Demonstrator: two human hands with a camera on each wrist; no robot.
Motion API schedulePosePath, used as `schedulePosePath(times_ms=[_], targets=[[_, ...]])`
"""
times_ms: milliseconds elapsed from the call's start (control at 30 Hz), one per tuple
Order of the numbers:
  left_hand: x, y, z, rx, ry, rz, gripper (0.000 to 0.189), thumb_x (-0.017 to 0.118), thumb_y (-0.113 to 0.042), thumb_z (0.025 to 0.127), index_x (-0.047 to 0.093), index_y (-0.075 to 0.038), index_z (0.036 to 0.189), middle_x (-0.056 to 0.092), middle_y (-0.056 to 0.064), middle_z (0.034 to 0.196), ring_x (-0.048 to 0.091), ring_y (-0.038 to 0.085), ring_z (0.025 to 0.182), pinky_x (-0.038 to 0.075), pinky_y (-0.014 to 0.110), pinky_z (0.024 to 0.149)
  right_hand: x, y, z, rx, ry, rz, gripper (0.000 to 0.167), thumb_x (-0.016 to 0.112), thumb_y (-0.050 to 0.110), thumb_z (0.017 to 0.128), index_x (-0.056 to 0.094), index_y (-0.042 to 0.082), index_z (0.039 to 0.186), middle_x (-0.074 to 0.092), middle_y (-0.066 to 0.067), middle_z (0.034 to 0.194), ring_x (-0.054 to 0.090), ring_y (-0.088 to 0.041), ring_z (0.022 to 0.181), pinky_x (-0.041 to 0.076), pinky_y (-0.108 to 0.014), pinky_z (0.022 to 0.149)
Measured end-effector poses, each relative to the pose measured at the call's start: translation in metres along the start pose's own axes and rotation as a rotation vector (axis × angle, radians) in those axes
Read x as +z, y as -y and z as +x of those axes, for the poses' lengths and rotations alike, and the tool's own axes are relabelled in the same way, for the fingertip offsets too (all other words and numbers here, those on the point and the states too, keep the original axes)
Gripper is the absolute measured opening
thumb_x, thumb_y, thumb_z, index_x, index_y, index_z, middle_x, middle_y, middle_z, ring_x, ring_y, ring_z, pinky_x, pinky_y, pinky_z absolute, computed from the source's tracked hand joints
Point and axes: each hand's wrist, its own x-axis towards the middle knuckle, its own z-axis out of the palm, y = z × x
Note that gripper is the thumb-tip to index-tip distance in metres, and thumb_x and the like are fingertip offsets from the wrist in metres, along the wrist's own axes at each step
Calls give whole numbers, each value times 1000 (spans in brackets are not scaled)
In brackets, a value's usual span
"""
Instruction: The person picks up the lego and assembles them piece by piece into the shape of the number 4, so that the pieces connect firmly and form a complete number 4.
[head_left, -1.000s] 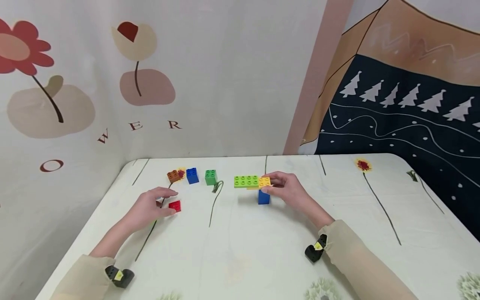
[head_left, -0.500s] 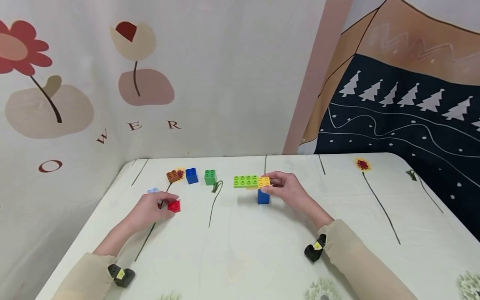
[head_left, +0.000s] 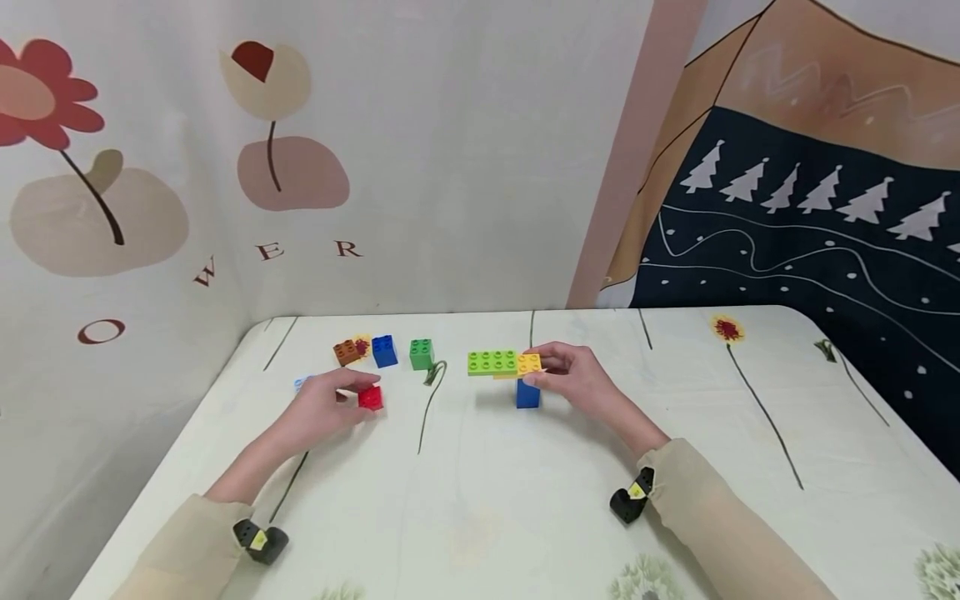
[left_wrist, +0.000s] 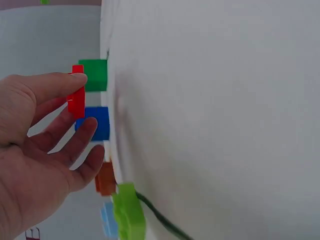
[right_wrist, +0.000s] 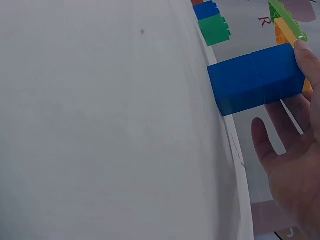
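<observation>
My left hand (head_left: 322,408) pinches a small red toy brick (head_left: 371,398) between thumb and fingertips. In the left wrist view this red brick is thin and seen from its side, and the other fingers are spread loosely. To the right, my right hand (head_left: 573,379) grips the top of a brick structure at its yellow brick (head_left: 529,363). Below the yellow part, two stacked blue bricks (right_wrist: 256,80) form a column whose lower end meets the table. A long lime green brick (head_left: 491,362) sticks out to the left at the top.
Behind the left hand a brown brick (head_left: 347,352), a blue brick (head_left: 385,352) and a green brick (head_left: 422,355) stand in a row. A light blue brick (left_wrist: 109,220) and another lime green brick (left_wrist: 128,212) are mostly hidden by the left hand in the head view.
My left hand has closed on the red brick and moved it slightly right and away from me. The right hand and the structure have stayed in place.
</observation>
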Motion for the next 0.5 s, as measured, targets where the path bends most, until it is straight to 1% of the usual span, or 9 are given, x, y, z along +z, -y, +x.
schedulePosePath(times_ms=[67,167,233,367,500], targets=[[2,-7,4,21,4,-25,43,79,-1,87,67,4,129,70,14,116,64,31,105,59,45,88,-1,0,0,0,3,5,43,78,14,92,66,2,131,71,-16,125,68,-25,112,56,-25,85],[6,-20,11,51,25,-74,45,79,1,87,66,5,130,69,13,114,64,29,102,60,38,84,-1,-1,0,-1,7,10,43,78,13,93,65,2,132,70,-16,126,68,-25,113,57,-25,85],[10,-27,16,54,42,-98,46,79,0,88,66,3,132,69,11,114,64,27,103,59,34,84,-1,-2,0,-4,9,13,42,78,12,93,65,1,132,70,-16,125,68,-25,113,57,-25,85],[19,-40,27,63,65,-143,45,78,-2,89,66,0,133,68,9,116,63,25,104,58,33,85,-1,-2,0,-9,11,23,42,78,12,93,65,1,132,71,-16,125,69,-25,112,56,-25,84],[30,-54,38,76,84,-168,42,76,-4,92,67,-2,133,67,7,119,62,25,107,58,36,87,-1,-1,1,-10,12,26,43,78,13,92,65,2,132,71,-16,124,69,-24,112,57,-25,85]])
